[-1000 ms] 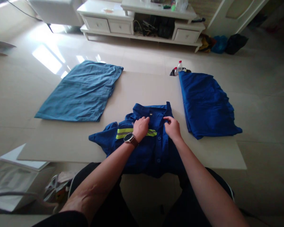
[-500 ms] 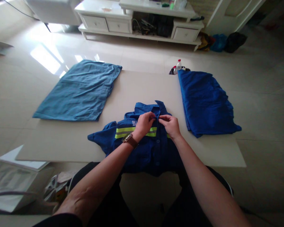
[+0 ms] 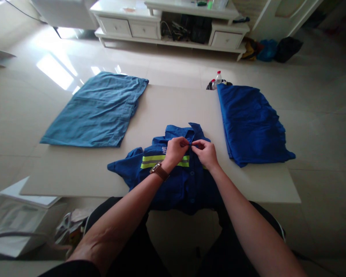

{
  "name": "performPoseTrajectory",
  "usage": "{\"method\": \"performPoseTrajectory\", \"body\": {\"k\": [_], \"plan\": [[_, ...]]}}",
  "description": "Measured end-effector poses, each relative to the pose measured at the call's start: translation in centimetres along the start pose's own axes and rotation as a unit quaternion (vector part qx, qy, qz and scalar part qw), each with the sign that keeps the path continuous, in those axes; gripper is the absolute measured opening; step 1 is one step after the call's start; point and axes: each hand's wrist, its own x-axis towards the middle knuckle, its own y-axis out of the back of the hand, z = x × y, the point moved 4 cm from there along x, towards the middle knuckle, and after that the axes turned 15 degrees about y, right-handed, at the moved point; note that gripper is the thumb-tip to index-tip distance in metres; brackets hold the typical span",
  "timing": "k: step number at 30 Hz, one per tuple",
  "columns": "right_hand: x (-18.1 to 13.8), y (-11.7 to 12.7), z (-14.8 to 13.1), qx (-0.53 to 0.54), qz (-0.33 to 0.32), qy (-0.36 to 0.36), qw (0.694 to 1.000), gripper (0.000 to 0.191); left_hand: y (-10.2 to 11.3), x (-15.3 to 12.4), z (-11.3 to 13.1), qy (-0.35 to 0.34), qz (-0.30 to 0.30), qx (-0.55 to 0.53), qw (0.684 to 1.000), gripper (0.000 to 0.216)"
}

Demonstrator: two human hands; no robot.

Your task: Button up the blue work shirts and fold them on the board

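Observation:
A dark blue work shirt (image 3: 178, 181) with a yellow-green reflective band lies front-up at the near edge of a low beige table (image 3: 173, 107), its hem hanging over the edge. My left hand (image 3: 175, 151), with a watch on its wrist, and my right hand (image 3: 205, 153) meet at the top of the button placket just under the collar. Both pinch the fabric edges there, fingers closed and nearly touching each other.
A flat light-blue garment (image 3: 99, 109) covers the table's far left. A folded dark blue garment (image 3: 249, 125) lies on the right. A bottle (image 3: 218, 78) stands behind it. A white TV cabinet (image 3: 173, 23) stands across the floor, and a white box (image 3: 14, 215) sits at my near left.
My hands came together from the collar's sides to the top of the placket, and the collar's right point flipped up. They have stayed pinched there with little movement since.

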Motion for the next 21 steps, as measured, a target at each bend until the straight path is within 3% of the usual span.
{"method": "performPoseTrajectory", "body": {"k": [9, 21], "plan": [[0.0, 0.0, -0.9, -0.027, -0.007, 0.027, 0.999, 0.022, 0.0, -0.1, 0.0, -0.005, 0.000, 0.008, 1.000, 0.017], [0.0, -0.1, -0.7, -0.051, -0.002, 0.038, 0.998, 0.018, -0.6, 0.7, -1.3, 0.012, -0.040, -0.065, 0.997, 0.009]]}}
